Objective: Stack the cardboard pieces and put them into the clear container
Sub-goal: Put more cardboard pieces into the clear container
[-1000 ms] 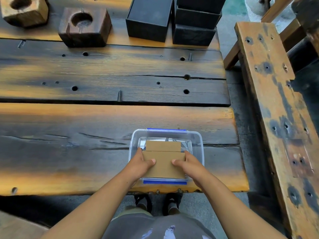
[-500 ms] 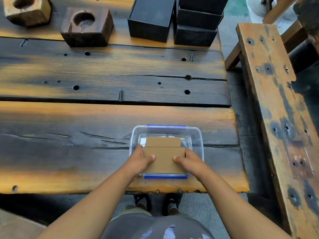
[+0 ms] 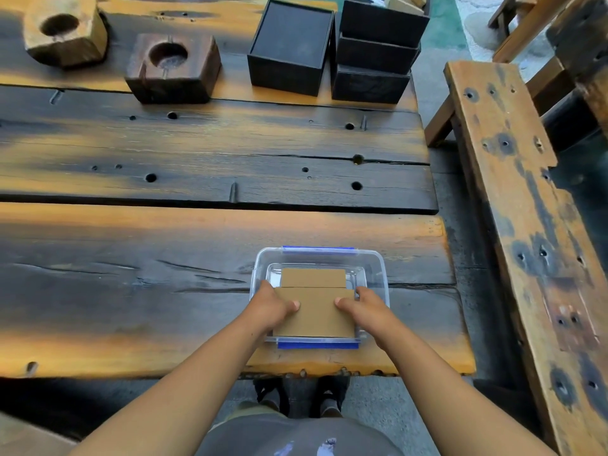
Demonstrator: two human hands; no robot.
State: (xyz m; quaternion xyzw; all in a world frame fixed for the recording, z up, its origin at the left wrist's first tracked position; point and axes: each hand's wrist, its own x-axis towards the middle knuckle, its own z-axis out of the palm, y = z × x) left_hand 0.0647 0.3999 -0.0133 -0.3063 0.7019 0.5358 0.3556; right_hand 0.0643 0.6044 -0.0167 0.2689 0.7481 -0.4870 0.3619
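Observation:
A clear container (image 3: 378,274) with blue clips at its near and far rims sits on the wooden table near the front edge. Brown cardboard pieces (image 3: 316,311) sit inside its opening, one piece showing beyond the top one. My left hand (image 3: 271,307) grips the stack's left edge with the thumb on top. At the opposite edge my right hand (image 3: 362,309) holds it the same way. The stack's underside and depth in the container are hidden.
The dark, orange-streaked plank table (image 3: 164,258) stretches away. Two wooden blocks with round holes (image 3: 171,69) (image 3: 64,31) and black boxes (image 3: 291,49) (image 3: 378,49) stand at the far side. A worn wooden bench (image 3: 526,225) runs along the right. My feet show below the table edge.
The hands and cardboard stay at the container. The stack has shifted only slightly; the grip is unchanged.

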